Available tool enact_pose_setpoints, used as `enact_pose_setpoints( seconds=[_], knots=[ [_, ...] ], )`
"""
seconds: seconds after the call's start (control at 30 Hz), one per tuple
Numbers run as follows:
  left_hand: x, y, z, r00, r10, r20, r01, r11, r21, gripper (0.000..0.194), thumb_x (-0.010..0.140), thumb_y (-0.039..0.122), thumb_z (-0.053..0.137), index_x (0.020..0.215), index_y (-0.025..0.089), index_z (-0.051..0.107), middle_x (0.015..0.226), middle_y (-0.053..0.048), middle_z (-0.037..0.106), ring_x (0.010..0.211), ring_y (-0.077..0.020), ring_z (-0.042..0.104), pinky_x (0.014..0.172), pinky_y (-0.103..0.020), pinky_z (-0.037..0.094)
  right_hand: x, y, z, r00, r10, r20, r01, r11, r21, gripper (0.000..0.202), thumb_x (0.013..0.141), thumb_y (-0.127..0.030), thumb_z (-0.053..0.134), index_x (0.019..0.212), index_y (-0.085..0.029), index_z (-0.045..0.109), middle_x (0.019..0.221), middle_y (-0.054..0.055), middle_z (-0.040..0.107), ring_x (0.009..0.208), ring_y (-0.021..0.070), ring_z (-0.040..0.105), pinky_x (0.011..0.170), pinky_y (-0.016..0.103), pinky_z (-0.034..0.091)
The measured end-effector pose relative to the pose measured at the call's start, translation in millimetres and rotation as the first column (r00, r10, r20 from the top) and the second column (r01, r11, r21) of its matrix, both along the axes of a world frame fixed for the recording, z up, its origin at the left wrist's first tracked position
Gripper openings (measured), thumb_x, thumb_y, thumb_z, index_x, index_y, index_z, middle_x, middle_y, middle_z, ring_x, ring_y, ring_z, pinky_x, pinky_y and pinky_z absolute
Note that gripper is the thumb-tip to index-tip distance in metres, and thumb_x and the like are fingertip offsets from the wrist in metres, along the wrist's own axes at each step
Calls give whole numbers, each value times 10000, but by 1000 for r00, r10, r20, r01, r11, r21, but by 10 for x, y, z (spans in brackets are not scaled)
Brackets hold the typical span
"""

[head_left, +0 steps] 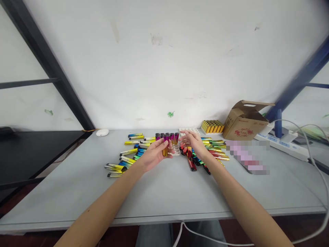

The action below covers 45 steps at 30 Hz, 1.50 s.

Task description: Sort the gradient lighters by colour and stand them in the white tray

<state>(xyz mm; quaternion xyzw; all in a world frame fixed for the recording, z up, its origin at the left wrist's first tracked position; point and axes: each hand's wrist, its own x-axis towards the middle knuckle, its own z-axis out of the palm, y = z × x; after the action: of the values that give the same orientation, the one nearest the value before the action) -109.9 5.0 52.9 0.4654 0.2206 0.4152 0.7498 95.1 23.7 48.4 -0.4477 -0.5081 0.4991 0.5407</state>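
Upright between the thumb and fingers of my left hand [154, 154] is a purple-and-gold lighter [165, 149]. Behind it, more purple lighters [176, 138] stand in a row in a white tray with round holes [176, 150]. My right hand [192, 141] hovers just right of that tray, fingers apart and holding nothing, above a pile of red lighters [190, 160]. Yellow, silver and blue lighters [128, 160] lie loose to the left of my left hand. Green and gold lighters [218, 145] lie right of my right hand.
A second white tray [189, 131] lies by the wall, beside a tray full of yellow lighters [212, 126]. Farther right are an open cardboard box [245, 121], a blurred pink object [248, 157] and a power strip [285, 144] with cables. A white case [102, 132] sits back left.
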Motion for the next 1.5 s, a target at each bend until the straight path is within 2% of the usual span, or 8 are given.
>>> enact_pose_setpoints(
  seconds=[0.07, 0.17, 0.3, 0.43, 0.67, 0.87, 1.13, 1.5],
  knots=[
    [-5, -2, 4, 1000, 0, -11, 0, 1000, -19, 223, 822, 352, 685, 905, 187, 561, 883, -24, 582, 699, -127, 577, 576, -248, 434, 2, 9, -14, 1000, 9, 5, -9, 1000, -4, 339, 854, -471, 525, 1038, -199, 603, 798, 35, 680, 622, 135, 631, 566, 258, 496],
    [-24, 11, 21, 999, -38, 0, 38, 997, -68, 258, 863, 430, 606, 935, 187, 561, 787, -12, 558, 580, -89, 483, 498, -211, 350, 16, 20, -33, 999, 24, 26, -24, 999, -25, 315, 878, -457, 483, 1010, -200, 610, 805, 40, 680, 615, 137, 629, 542, 252, 489],
    [-42, 29, 46, 990, -135, 36, 138, 983, -122, 486, 896, 590, 401, 947, 143, 585, 690, -16, 474, 582, -121, 457, 519, -236, 367, 27, 23, -54, 999, 31, 36, -30, 999, -29, 331, 915, -441, 412, 1002, -195, 615, 813, 48, 672, 642, 144, 634, 521, 240, 479],
    [-24, 29, 40, 992, -126, 14, 127, 981, -147, 437, 930, 526, 344, 868, 148, 554, 676, 1, 403, 583, -118, 425, 532, -226, 365, 28, 35, -73, 998, 42, 38, -41, 999, -21, 380, 934, -467, 376, 995, -186, 624, 808, 55, 671, 642, 146, 633, 532, 243, 484],
    [35, 49, 7, 997, -24, -70, 12, 987, -161, 329, 935, 423, 316, 736, 186, 427, 656, 26, 326, 551, -111, 354, 521, -203, 350, 44, 57, -69, 999, 39, 27, -38, 999, -12, 421, 935, -506, 372, 984, -169, 620, 790, 67, 681, 611, 147, 630, 542, 255, 489],
    [45, 58, -29, 992, -21, -121, 3, 989, -148, 236, 905, 335, 323, 737, 193, 409, 660, 29, 315, 549, -115, 332, 504, -193, 337, 43, 53, -68, 999, 33, 20, -33, 999, -4, 441, 911, -548, 406, 969, -168, 623, 771, 64, 686, 604, 143, 626, 537, 247, 489],
    [89, 34, -37, 985, 54, -162, -74, 990, -120, 192, 877, 283, 328, 720, 197, 397, 645, 33, 306, 537, -113, 325, 479, -185, 303, 47, 63, -75, 999, 34, 39, -34, 999, 15, 478, 887, -598, 416, 971, -179, 630, 789, 70, 696, 625, 152, 634, 563, 259, 495],
    [95, 18, -33, 993, 12, -117, -29, 989, -148, 232, 897, 310, 294, 728, 192, 399, 647, 31, 307, 536, -112, 329, 486, -190, 305, 35, 49, -62, 999, 31, 31, -32, 999, 13, 459, 901, -570, 412, 962, -169, 627, 775, 65, 684, 614, 148, 632, 551, 259, 488]
  ],
)
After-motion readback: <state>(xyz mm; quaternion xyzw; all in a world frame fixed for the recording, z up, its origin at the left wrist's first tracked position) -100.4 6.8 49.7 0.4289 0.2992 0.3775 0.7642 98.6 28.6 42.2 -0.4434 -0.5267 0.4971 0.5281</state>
